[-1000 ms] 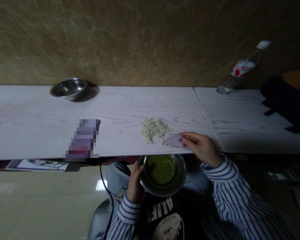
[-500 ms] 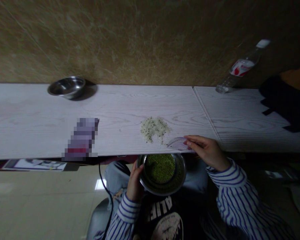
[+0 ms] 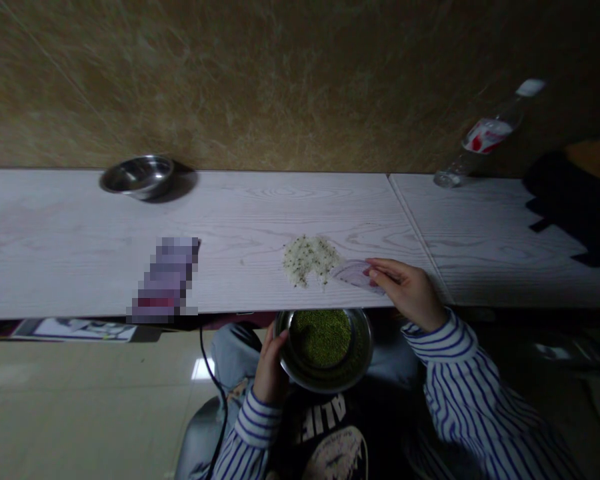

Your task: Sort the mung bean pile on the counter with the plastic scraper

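My left hand (image 3: 271, 369) grips the left rim of a metal bowl (image 3: 325, 385) held above my lap, just below the table edge. Green beans, probably mung beans (image 3: 321, 337), lie inside it. My right hand (image 3: 407, 288) pinches a thin, clear purplish curved piece of plastic (image 3: 356, 273), like a protractor or a small scraper. Its left tip reaches the right side of a pile of white rice-like grains (image 3: 307, 257) mixed with dark green bits. The pile lies on the table and has a notch in its near side.
Another metal bowl (image 3: 139, 179) stands at the back left by the wall. A pixelated phone-like slab (image 3: 166, 280) lies at the left. A clear bottle (image 3: 485, 137) stands at the back right, near a dark cloth (image 3: 565, 200). A black cable (image 3: 215, 380) hangs from the table edge.
My right hand has moved the plastic piece up and slightly left, from the near table edge to the pile's right side. The left hand and its bowl stay in place.
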A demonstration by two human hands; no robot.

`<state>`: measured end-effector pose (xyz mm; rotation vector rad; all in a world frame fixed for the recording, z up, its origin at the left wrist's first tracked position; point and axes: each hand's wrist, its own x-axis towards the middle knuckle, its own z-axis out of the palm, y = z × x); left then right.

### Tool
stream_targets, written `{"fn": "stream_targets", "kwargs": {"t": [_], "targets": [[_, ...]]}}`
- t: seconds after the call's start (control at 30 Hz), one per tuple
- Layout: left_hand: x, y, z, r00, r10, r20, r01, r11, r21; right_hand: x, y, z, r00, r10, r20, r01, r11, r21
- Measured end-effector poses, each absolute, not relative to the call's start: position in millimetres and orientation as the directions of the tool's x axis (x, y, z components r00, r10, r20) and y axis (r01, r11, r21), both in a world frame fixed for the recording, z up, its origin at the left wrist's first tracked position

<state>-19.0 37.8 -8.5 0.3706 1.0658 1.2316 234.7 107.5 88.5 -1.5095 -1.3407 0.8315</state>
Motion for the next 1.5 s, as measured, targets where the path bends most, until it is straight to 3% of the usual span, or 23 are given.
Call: {"fn": "stream_targets", "kwargs": {"t": [0.23, 0.53, 1.23, 1.5], "targets": [[-17.8, 37.3, -5.1, -0.027, 0.875, -0.484, -0.617, 0.366, 0.697, 248.7, 104.9, 90.3, 0.29, 0.954, 0.076, 0.358, -0.034, -0.933], [-16.0, 36.4, 0.5, -0.038, 0.872, -0.488, -0.628, 0.359, 0.69, 248.9, 94.3, 90.1, 0.215, 0.977, 0.003, 0.336, -0.072, -0.939], [-18.5, 37.2, -3.3, -0.02, 0.88, -0.474, -0.639, 0.353, 0.683, 227.7, 106.2, 83.2, 0.19, 0.979, 0.078, 0.355, 0.005, -0.935], [-20.2, 37.7, -4.9, -0.019, 0.873, -0.487, -0.66, 0.355, 0.662, 228.8, 110.2, 89.8, 0.083, 0.992, 0.091, 0.375, 0.053, -0.926]]}}
